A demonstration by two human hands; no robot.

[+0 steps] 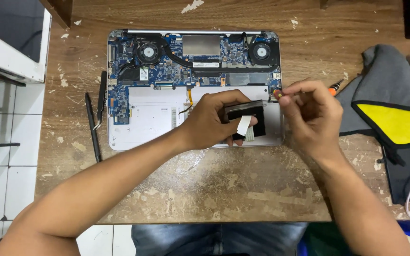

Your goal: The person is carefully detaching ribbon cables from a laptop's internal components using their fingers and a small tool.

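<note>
A worn wooden desk (205,189), its varnish scraped and flaked, carries everything here. In the middle of it lies an opened laptop (143,125), bottom cover off, with a blue circuit board (167,71), two round black fans at the upper left (148,52) and upper right (261,51), and a black heat pipe running between them. The lower half of the shell is a pale silver bay.

At the right edge of the desk sits a grey pouch (385,76) with a yellow panel (397,122), and white cables curl past it. A black pry tool (92,127) and a pair of black tweezers (101,97) lie just left of the laptop, on the bare wood.

The left hand (209,121) reaches across the silver bay and holds a flat black rectangular component (246,114) tilted up off the shell at the lower right corner; the grip is closed on its left edge, thumb on top. A white ribbon cable (244,124) hangs from the component's face.

The right hand (312,114) hovers just beside that corner, its grip pinched narrow around a small screwdriver whose orange handle (335,87) shows behind the knuckles; the fingertips meet at a tiny round part (277,94) at the laptop's right edge, too small to identify.
</note>
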